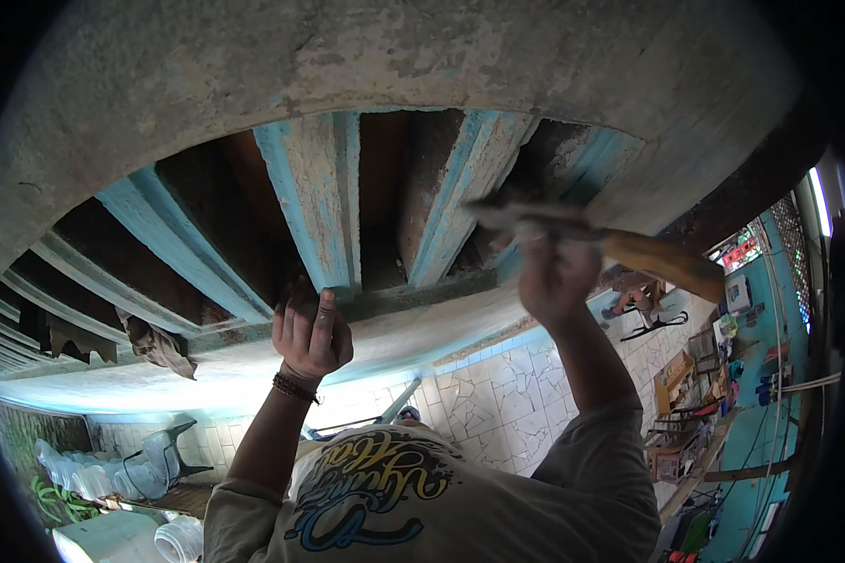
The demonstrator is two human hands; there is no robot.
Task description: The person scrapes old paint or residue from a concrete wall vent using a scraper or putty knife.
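Overhead, wooden slats with peeling light-blue paint run up to a pale, curved surface, with dark gaps between them. My left hand, wearing a beaded bracelet, is raised to the lower end of one slat, by the ledge there. Its fingers are curled; anything inside them is hidden. My right hand is closed around a wooden-handled metal tool, blurred by motion. The thick handle points right, and the dark metal end reaches left toward another slat. Blur hides the exact kind of tool.
A brownish ragged scrap hangs from the ledge at left. Below are a pale tiled floor, a grey plastic chair and clear containers. At right, a person sits near wooden furniture and a turquoise wall.
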